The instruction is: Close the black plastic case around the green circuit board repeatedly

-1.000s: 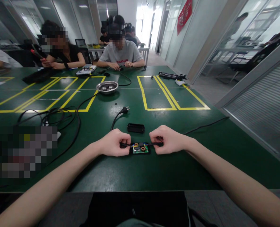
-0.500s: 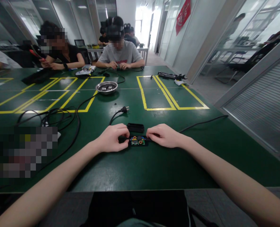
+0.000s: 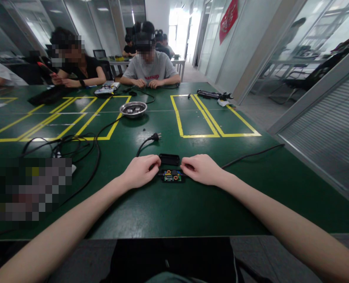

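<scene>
A small open power adapter (image 3: pixel 171 175) lies on the green table (image 3: pixel 174 212), its green circuit board with copper coils showing. My left hand (image 3: pixel 141 169) is curled shut on the cable at the adapter's left end. My right hand (image 3: pixel 200 168) is curled shut on the cable at its right end. The adapter's black lid (image 3: pixel 169 159) lies just behind, between my knuckles. A black cord runs from under my left hand to a plug (image 3: pixel 155 136), and another cord (image 3: pixel 251 154) runs off to the right.
A metal bowl (image 3: pixel 133 109) with small parts stands farther back, left of centre. Tangled black cables (image 3: pixel 65 146) lie at the left. Yellow tape lines (image 3: pixel 200 118) mark the table. Other people sit at the far side, and a black tool (image 3: pixel 214 94) lies at the far right.
Both hands have moved the adapter away from me, up against the black lid, and now rest lower on the table. The people opposite have shifted slightly.
</scene>
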`<state>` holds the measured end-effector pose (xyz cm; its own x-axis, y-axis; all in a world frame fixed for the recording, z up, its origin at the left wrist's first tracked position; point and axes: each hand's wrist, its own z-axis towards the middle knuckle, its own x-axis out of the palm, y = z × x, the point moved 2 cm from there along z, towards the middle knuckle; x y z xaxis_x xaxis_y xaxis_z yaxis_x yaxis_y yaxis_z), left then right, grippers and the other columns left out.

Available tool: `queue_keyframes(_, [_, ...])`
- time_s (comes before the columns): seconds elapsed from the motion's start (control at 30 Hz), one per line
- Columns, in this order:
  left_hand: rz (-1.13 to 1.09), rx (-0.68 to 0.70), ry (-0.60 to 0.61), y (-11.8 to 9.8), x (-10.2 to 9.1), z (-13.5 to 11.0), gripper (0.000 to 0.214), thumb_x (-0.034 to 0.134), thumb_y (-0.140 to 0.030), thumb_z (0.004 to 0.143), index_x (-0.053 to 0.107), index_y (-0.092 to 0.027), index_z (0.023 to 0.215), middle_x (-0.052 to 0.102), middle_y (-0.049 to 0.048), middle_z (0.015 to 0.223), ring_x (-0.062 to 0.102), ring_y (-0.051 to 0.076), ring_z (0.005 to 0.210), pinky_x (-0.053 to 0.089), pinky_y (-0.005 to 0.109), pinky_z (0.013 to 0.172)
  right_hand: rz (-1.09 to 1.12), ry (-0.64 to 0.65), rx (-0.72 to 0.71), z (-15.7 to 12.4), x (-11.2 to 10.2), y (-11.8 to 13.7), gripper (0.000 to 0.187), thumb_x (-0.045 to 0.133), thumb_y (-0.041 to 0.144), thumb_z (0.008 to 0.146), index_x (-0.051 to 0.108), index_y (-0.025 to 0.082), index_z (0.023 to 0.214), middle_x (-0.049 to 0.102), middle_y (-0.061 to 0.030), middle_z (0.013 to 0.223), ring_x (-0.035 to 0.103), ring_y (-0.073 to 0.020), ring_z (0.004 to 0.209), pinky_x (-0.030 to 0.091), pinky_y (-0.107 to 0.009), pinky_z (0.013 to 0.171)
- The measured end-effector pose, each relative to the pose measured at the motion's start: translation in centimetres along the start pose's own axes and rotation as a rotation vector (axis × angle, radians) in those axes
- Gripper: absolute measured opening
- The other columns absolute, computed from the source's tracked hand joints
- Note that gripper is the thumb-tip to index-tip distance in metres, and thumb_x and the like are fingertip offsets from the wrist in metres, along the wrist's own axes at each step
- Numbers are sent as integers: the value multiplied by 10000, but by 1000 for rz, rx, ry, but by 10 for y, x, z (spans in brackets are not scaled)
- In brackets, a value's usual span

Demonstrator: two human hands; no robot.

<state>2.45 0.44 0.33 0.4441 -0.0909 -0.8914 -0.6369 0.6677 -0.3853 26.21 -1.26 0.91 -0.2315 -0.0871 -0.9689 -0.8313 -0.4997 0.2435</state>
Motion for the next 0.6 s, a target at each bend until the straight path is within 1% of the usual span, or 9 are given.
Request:
queue_keyframes(0.1, [32, -27, -25, -2, 3, -1, 130, 516, -185, 907, 644, -203, 889, 707, -5, 809, 603, 140, 638, 401, 244, 614, -26, -1, 76, 1, 1, 0, 243, 542, 296, 970, 628, 206, 761, 648, -18, 666, 571, -160, 618, 263, -269, 608])
queue_keyframes(0.17, [51, -44, -33, -3, 4, 0, 109, 542, -189, 891, 647, -206, 864, 685, -18, 745, 599, 140, 619, 385, 239, 599, -29, -11, 111, 2, 3, 1, 248, 555, 298, 961, 613, 207, 738, 647, -17, 664, 579, -163, 619, 259, -271, 601])
queue_keyframes(0.27, [59, -62, -34, -3, 5, 1, 82, 570, -195, 866, 641, -210, 827, 636, -37, 659, 584, 139, 587, 361, 233, 574, -5, -61, 127, 3, 4, 3, 266, 531, 299, 976, 619, 204, 744, 647, -14, 652, 589, -162, 611, 272, -267, 599])
queue_keyframes(0.33, [55, -67, -28, -4, 5, 1, 77, 573, -199, 863, 639, -211, 824, 624, -41, 642, 582, 138, 580, 357, 231, 571, 12, -91, 126, 4, 5, 5, 275, 505, 307, 1003, 642, 202, 789, 651, -12, 648, 599, -162, 609, 290, -261, 609])
queue_keyframes(0.4, [57, -79, -20, -6, 4, 2, 73, 571, -204, 867, 636, -211, 834, 613, -44, 629, 574, 137, 569, 351, 232, 565, 4, -93, 134, 4, 5, 7, 270, 495, 315, 1023, 668, 203, 849, 665, -16, 660, 611, -167, 616, 293, -261, 613])
queue_keyframes(0.6, [71, -116, -24, -9, 2, 4, 58, 576, -227, 872, 621, -221, 907, 562, -65, 591, 532, 134, 514, 324, 235, 530, -76, -3, 184, 8, 6, 10, 229, 511, 335, 1057, 699, 215, 1006, 688, -35, 697, 654, -205, 680, 278, -274, 608])
